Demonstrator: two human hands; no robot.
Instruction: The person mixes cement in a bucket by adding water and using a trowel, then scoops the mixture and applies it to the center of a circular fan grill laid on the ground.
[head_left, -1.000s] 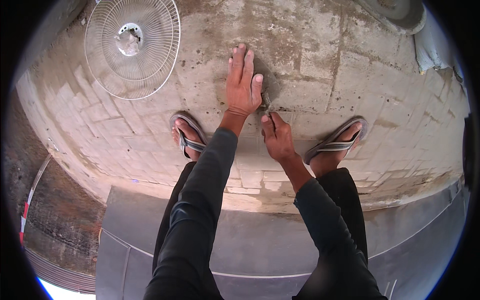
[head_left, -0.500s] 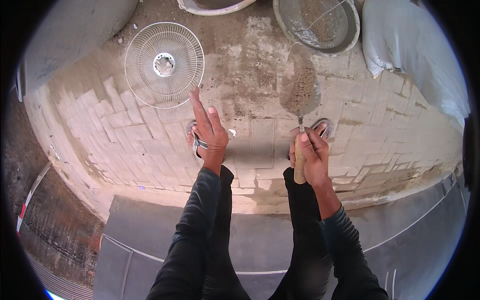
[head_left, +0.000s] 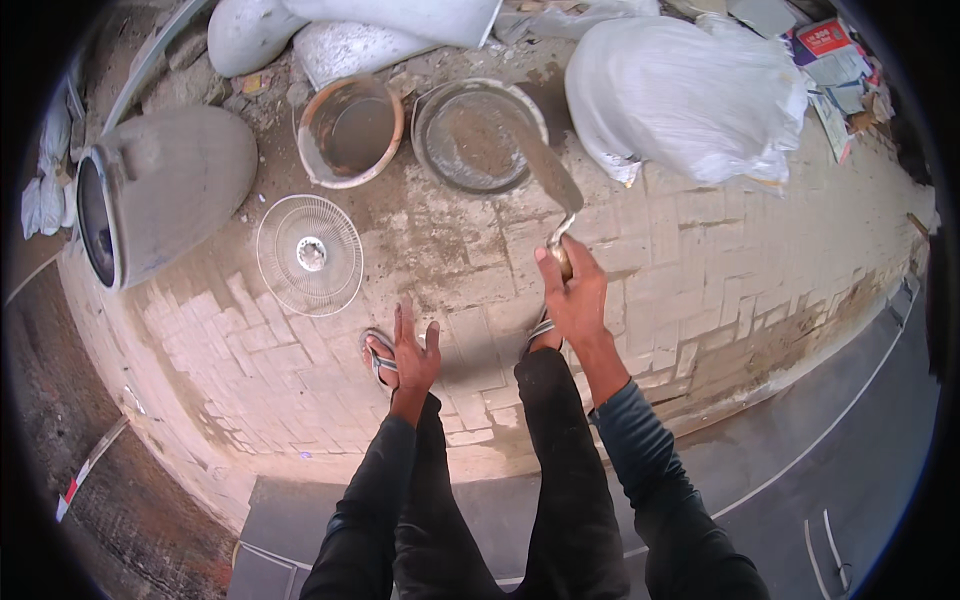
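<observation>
My right hand grips the wooden handle of a trowel, its fingers wrapped round it. The trowel's blade is tilted and points away from me, its tip at the near right rim of a round bucket. Inside that bucket lies grey-brown wet mortar. How much mortar sits on the blade I cannot tell. My left hand hangs open over the paving near my left sandal, fingers apart and holding nothing. Beyond it on the ground lies a round white wire fan guard.
Left of the mortar bucket stands another bucket with murky liquid. A large grey barrel lies at the left. White sacks sit at the back right, beside scattered cartons. Grey tiles edge the paving nearest me.
My view has swung up, showing the buckets and sacks fully. My right hand has carried the trowel forward to the mortar bucket and tilted its blade. My left hand stays open.
</observation>
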